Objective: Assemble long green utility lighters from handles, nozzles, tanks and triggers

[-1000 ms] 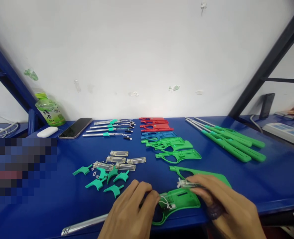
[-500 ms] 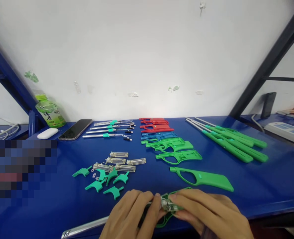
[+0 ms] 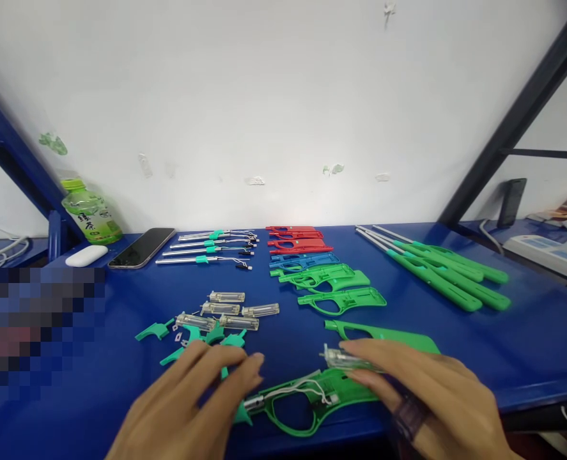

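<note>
My right hand (image 3: 422, 396) pinches a clear lighter fuel tank (image 3: 348, 359) between thumb and fingers, above the handle of an open green lighter half-shell (image 3: 345, 386). White wires (image 3: 295, 386) run through that shell to a small connector by its trigger opening. A metal tube (image 3: 254, 404) with a teal collar (image 3: 242, 415) enters the shell's left end. My left hand (image 3: 182, 399) hovers over the tube, fingers loosely curved and apart, partly hiding the tube and several teal triggers (image 3: 156, 330). Other clear fuel tanks (image 3: 261, 310) lie just behind the triggers.
Behind lie metal tubes with wires (image 3: 182, 260), red half-shells (image 3: 295, 245), blue ones (image 3: 307, 260) and green ones (image 3: 343, 299). A green shell (image 3: 388, 337) lies behind my right hand. Assembled green lighters (image 3: 436, 281) rest right. A phone (image 3: 142, 248), white case (image 3: 86, 256) and bottle (image 3: 94, 214) stand left.
My hands have moved apart. The right one has lifted the fuel tank up from the shell, exposing the wires; the left has moved left, off the shell's front end.
</note>
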`<state>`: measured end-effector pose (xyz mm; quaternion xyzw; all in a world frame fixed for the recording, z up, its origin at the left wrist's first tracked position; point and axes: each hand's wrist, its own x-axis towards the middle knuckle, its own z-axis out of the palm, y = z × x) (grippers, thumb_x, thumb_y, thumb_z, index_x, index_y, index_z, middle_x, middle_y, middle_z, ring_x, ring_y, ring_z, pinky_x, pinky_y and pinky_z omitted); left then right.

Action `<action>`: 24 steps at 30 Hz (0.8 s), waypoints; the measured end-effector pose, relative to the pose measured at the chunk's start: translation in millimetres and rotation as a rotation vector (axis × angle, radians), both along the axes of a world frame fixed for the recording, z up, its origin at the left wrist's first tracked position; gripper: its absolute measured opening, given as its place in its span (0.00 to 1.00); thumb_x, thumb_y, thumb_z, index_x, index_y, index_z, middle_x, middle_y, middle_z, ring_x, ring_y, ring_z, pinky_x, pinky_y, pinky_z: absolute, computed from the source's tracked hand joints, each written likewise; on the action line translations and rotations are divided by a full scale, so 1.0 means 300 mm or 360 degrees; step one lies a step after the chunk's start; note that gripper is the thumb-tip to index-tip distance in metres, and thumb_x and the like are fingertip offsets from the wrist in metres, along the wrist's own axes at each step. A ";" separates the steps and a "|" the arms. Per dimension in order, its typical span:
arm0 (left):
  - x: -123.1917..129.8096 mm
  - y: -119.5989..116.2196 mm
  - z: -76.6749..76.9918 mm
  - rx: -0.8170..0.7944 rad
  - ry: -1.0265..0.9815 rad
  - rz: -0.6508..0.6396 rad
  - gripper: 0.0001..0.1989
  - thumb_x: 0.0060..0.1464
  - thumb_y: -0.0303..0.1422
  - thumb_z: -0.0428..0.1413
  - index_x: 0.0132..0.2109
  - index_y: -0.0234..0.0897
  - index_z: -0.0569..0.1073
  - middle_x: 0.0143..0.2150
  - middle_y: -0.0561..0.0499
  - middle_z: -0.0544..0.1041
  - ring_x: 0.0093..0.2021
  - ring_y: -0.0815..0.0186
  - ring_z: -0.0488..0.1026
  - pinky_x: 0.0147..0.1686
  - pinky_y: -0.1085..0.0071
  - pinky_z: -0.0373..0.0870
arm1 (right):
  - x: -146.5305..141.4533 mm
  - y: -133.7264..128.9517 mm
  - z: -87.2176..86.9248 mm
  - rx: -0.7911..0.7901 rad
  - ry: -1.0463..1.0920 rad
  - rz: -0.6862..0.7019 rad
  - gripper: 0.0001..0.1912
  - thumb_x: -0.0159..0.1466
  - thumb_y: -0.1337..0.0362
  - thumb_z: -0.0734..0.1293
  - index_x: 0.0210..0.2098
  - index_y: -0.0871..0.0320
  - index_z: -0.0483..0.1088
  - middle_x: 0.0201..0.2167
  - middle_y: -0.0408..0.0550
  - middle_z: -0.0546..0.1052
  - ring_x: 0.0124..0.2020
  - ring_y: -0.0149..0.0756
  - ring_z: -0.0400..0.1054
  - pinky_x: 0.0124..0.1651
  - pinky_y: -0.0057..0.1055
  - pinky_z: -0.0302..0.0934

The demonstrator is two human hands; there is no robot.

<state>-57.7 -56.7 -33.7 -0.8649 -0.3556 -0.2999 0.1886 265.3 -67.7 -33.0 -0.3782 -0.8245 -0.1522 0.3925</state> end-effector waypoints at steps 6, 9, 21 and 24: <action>-0.097 0.005 -0.016 -0.0092 0.0201 0.0202 0.21 0.68 0.23 0.47 0.56 0.48 0.79 0.47 0.51 0.83 0.47 0.59 0.80 0.39 0.69 0.80 | -0.008 0.060 0.019 -0.0391 -0.0052 0.0105 0.07 0.78 0.64 0.67 0.54 0.50 0.75 0.45 0.38 0.88 0.42 0.31 0.86 0.45 0.22 0.76; -0.107 0.009 -0.029 -0.0165 0.0300 0.0272 0.19 0.69 0.26 0.47 0.54 0.50 0.80 0.46 0.52 0.83 0.43 0.59 0.82 0.32 0.70 0.78 | -0.050 0.082 0.026 -0.0562 -0.0133 0.0122 0.10 0.77 0.66 0.67 0.54 0.47 0.75 0.48 0.39 0.86 0.42 0.33 0.85 0.41 0.26 0.76; -0.077 -0.014 0.014 0.0070 0.0194 0.0205 0.16 0.77 0.34 0.46 0.54 0.45 0.79 0.45 0.50 0.83 0.44 0.59 0.81 0.36 0.69 0.79 | -0.070 0.053 0.067 -0.0609 -0.0125 0.0175 0.25 0.66 0.78 0.62 0.54 0.48 0.77 0.51 0.43 0.85 0.41 0.31 0.84 0.43 0.23 0.76; -0.025 -0.027 0.000 0.0096 0.0077 0.0060 0.17 0.79 0.38 0.45 0.50 0.45 0.79 0.42 0.50 0.82 0.42 0.61 0.80 0.35 0.69 0.77 | -0.001 0.026 0.050 -0.0616 -0.0125 0.0142 0.15 0.69 0.70 0.68 0.50 0.47 0.79 0.47 0.42 0.86 0.38 0.33 0.85 0.42 0.23 0.78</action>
